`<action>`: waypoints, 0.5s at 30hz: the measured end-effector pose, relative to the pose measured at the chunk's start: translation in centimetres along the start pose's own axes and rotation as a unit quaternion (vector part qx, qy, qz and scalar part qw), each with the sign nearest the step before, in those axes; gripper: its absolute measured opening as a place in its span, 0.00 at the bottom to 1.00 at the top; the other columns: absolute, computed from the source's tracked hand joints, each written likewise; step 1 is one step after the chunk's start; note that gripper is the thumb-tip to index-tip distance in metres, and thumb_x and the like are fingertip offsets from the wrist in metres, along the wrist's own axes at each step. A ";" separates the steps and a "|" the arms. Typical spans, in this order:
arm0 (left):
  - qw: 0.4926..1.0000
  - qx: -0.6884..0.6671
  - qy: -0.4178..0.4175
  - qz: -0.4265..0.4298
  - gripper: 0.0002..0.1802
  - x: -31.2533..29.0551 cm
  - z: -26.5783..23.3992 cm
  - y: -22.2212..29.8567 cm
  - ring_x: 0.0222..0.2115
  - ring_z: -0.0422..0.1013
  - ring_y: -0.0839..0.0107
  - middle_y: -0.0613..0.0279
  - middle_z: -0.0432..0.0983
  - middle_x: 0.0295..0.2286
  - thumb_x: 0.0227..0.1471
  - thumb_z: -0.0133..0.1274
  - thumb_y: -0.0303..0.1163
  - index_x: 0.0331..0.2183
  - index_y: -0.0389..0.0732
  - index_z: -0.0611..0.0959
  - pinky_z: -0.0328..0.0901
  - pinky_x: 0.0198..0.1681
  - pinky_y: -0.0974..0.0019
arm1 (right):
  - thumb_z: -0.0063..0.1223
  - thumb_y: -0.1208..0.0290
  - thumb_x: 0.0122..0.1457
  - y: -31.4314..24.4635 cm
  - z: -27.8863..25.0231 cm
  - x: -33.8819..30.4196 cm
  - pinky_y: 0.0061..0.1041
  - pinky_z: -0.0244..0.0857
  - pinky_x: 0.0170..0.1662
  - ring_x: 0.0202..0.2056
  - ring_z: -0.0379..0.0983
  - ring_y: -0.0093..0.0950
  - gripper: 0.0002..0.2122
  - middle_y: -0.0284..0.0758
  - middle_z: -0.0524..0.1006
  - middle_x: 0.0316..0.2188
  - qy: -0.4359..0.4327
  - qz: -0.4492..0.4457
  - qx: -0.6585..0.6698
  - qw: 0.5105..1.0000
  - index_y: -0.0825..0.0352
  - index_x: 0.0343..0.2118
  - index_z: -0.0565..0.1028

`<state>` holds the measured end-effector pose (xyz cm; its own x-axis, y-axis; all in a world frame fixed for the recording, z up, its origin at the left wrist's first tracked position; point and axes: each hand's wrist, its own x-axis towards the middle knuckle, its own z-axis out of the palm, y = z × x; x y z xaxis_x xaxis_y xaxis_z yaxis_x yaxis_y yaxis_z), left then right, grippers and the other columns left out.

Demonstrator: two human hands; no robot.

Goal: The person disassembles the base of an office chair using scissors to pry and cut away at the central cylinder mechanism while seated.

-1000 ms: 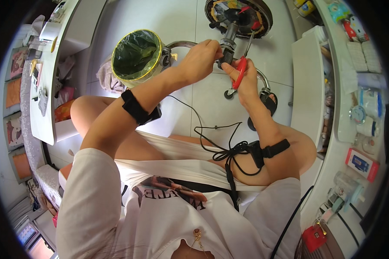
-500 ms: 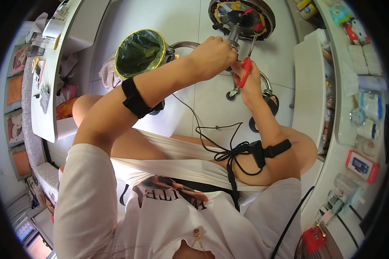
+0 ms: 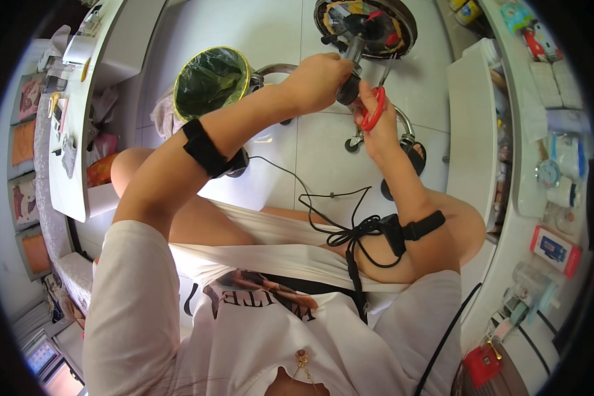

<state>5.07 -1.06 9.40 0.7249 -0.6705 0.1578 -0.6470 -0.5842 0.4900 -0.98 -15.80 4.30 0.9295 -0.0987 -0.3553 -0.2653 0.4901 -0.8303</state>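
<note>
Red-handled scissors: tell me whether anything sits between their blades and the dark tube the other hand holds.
Nothing visible does. The right hand holds the red-handled scissors with the blades pointing up right beside the dark tube, which the left hand grips. Whether the blades touch the tube cannot be told.

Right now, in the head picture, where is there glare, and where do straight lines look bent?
Head view: bright glare whitens the floor tiles near the bin; the white counter and shelf edges bow toward the dark round rim; left hand and right hand with red scissors are sharp.
</note>
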 end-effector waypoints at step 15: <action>0.996 -0.076 0.004 -0.041 0.02 -0.5 0.1 -0.2 0.26 0.67 0.51 0.51 0.70 0.24 0.44 0.45 0.21 0.26 0.34 0.73 0.63 0.30 0.58 | 0.64 0.67 0.44 -0.6 -0.1 -0.3 0.14 0.48 0.16 0.14 0.55 0.15 0.18 0.27 0.64 0.16 -0.015 0.002 -0.011 1.000 0.64 0.25 0.62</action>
<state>4.84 -0.63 9.15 0.7764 -0.6192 0.1176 -0.5420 -0.5607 0.6260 -1.08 -16.16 4.85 0.9356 -0.0694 -0.3462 -0.2753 0.4704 -0.8384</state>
